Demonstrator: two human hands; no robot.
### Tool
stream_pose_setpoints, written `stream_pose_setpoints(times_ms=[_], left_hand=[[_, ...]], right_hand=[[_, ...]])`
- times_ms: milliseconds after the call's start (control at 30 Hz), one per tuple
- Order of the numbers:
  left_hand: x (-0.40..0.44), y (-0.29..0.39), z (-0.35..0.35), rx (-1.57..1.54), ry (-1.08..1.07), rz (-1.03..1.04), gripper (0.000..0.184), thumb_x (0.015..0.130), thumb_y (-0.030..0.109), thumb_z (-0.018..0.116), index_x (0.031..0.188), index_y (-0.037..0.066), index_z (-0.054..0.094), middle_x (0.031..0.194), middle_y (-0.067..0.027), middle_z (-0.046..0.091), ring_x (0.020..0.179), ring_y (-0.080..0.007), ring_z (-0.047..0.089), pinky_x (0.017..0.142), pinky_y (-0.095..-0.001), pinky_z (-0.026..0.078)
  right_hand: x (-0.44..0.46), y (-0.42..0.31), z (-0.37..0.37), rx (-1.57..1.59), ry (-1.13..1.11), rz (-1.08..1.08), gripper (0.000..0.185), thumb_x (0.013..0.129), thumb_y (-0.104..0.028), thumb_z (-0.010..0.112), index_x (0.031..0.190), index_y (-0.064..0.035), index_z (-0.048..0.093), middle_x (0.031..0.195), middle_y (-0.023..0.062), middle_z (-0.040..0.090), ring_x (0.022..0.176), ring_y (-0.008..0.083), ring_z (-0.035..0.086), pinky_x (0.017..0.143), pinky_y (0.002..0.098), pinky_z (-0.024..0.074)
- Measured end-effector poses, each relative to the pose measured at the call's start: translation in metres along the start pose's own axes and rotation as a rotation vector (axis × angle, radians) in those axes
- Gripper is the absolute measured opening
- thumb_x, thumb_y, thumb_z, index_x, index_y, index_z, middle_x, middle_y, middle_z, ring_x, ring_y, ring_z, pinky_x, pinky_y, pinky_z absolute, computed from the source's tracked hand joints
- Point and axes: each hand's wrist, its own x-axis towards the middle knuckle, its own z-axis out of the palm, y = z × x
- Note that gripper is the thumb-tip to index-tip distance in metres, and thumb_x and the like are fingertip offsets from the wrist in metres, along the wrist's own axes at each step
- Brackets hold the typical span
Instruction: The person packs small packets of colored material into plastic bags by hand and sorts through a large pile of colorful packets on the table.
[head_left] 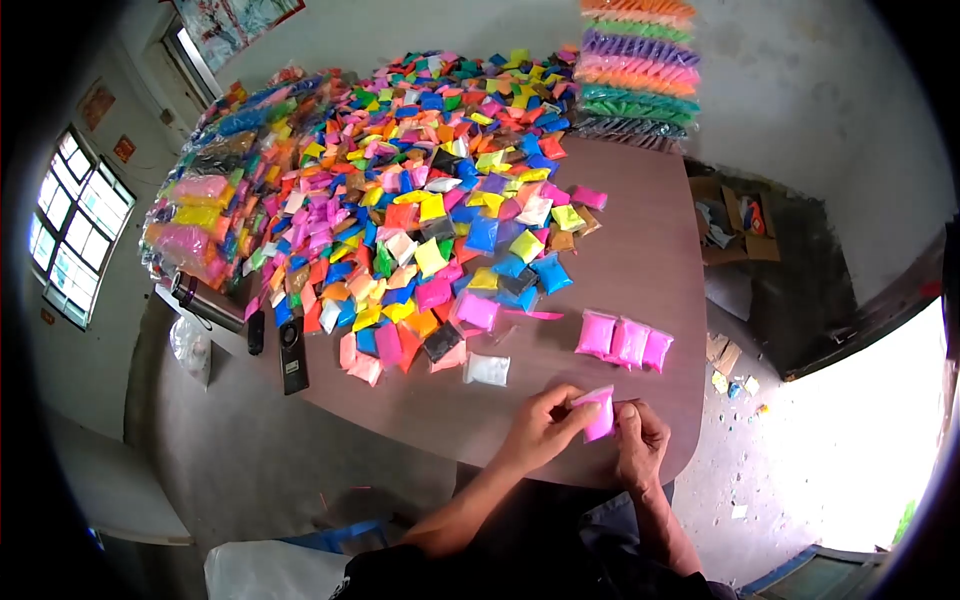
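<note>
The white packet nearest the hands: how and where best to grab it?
Probably pinch the white packet by its right edge, coming from the right with the left hand, once free of the pink packet. The white one lies flat, with bare tabletop on that side; the heap of packets crowds its left.

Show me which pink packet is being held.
The pink packet between the left hand and right hand; other pink packets lie unheld beyond it.
</note>
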Motion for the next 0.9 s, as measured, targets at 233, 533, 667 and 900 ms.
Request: stream_pose_setpoints(times_ms=[233, 533, 667, 900], left_hand=[[-0.007, 0.002, 0.005, 0.114, 0.0, 0.063, 0.021, 0.099, 0.024, 0.073, 0.099, 0.003, 0.07, 0.072, 0.0016, 0.061, 0.064, -0.0041, 0.052, 0.058, -0.0246, 0.043], [-0.008, 0.009, 0.036, 0.117, 0.085, 0.114, 0.029, 0.097, 0.026, 0.074, 0.096, 0.0, 0.062, 0.075, 0.0005, 0.062, 0.064, -0.0057, 0.054, 0.056, -0.0266, 0.044], [-0.004, -0.03, 0.034, 0.123, 0.073, 0.179, 0.022, 0.099, 0.021, 0.071, 0.107, 0.0, 0.068, 0.08, -0.0041, 0.064, 0.07, -0.0094, 0.058, 0.062, -0.0277, 0.048], [-0.01, -0.02, 0.027, 0.16, -0.004, 0.183, 0.02, 0.099, 0.019, 0.069, 0.101, 0.0, 0.067, 0.084, -0.0145, 0.068, 0.074, -0.0253, 0.066, 0.066, -0.0367, 0.05]], right_hand=[[0.0, 0.0, 0.01, -0.001, -0.033, -0.008, 0.021, 0.105, -0.01, 0.056, 0.104, 0.0047, 0.07, 0.087, -0.0005, 0.063, 0.082, 0.0073, 0.054, 0.075, 0.0242, 0.0457], [0.003, 0.023, 0.008, 0.115, 0.133, -0.142, 0.023, 0.107, -0.017, 0.058, 0.102, 0.0022, 0.07, 0.086, -0.0045, 0.059, 0.079, 0.0054, 0.05, 0.068, 0.0222, 0.0408], [0.006, 0.016, 0.002, 0.111, 0.16, 0.049, 0.025, 0.107, -0.022, 0.059, 0.1, -0.0001, 0.067, 0.083, -0.0052, 0.057, 0.076, 0.0047, 0.048, 0.066, 0.0217, 0.0381], [0.009, 0.011, -0.006, 0.017, -0.041, 0.036, 0.024, 0.106, -0.022, 0.061, 0.096, -0.0003, 0.066, 0.083, -0.0046, 0.057, 0.078, 0.0046, 0.05, 0.068, 0.0216, 0.0398]])
